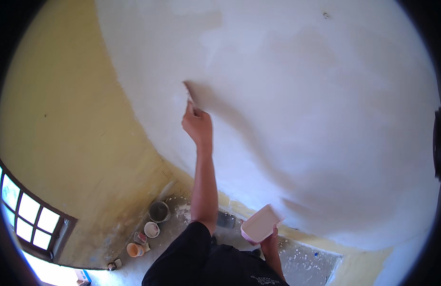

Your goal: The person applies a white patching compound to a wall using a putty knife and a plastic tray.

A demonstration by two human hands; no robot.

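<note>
My left hand [195,123] is raised at the white-coated wall [301,95], closed on a thin flat tool [187,90], apparently a putty knife, whose edge is at the wall and casts a shadow. Low on the right, my right hand [270,248] grips a pale pink rectangular tub [258,221] from the side, its fingers partly hidden behind it. The tub has a pale, smooth inside; I cannot tell how full it is.
A yellow wall [63,109] with a barred window [29,217] is on the left. Along the floor below stand a dark bucket [159,211], a white bucket [152,229], an orange container [134,250] and small items. White splatters mark the grey floor [306,257].
</note>
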